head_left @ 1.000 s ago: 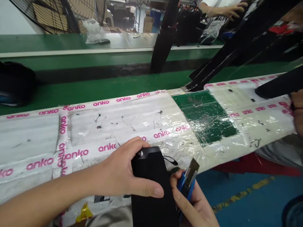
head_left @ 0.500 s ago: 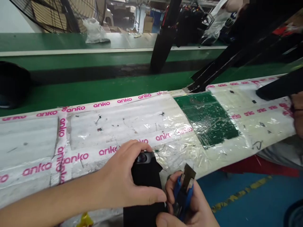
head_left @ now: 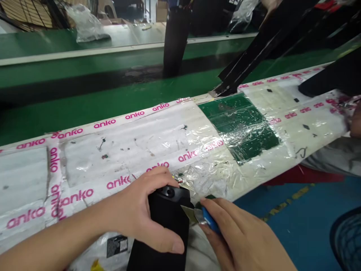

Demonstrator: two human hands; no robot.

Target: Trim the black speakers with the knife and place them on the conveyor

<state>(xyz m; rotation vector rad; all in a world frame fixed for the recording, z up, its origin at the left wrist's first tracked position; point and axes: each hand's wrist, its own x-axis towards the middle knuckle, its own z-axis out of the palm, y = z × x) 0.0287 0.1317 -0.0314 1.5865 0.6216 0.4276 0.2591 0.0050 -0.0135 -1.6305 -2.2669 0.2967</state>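
My left hand [head_left: 146, 210] is wrapped over a black, flat-sided object [head_left: 166, 214] at the lower middle, its thumb lying across the top face. A dark glossy end with a round hole or lens shows at the object's far end; I cannot tell its kind. In my right hand [head_left: 239, 229] is a blue-handled utility knife [head_left: 209, 220], fingers closed round the handle. Its wide blade [head_left: 189, 214] points left and meets the object's right edge near the far end. The near end of the object runs out of view.
A white-covered bench [head_left: 135, 146] with pink-printed tape and a green patch [head_left: 239, 124] lies beneath. Beyond it runs a green conveyor [head_left: 113, 94]. A black post [head_left: 248, 52] slants at the right. Another person's dark sleeve [head_left: 329, 79] reaches in. A plastic bag [head_left: 87, 24] sits behind.
The knife has turned from pointing up, beside the object, to pointing left against its right edge. My right hand has rolled over, back upward. The view has shifted slightly.
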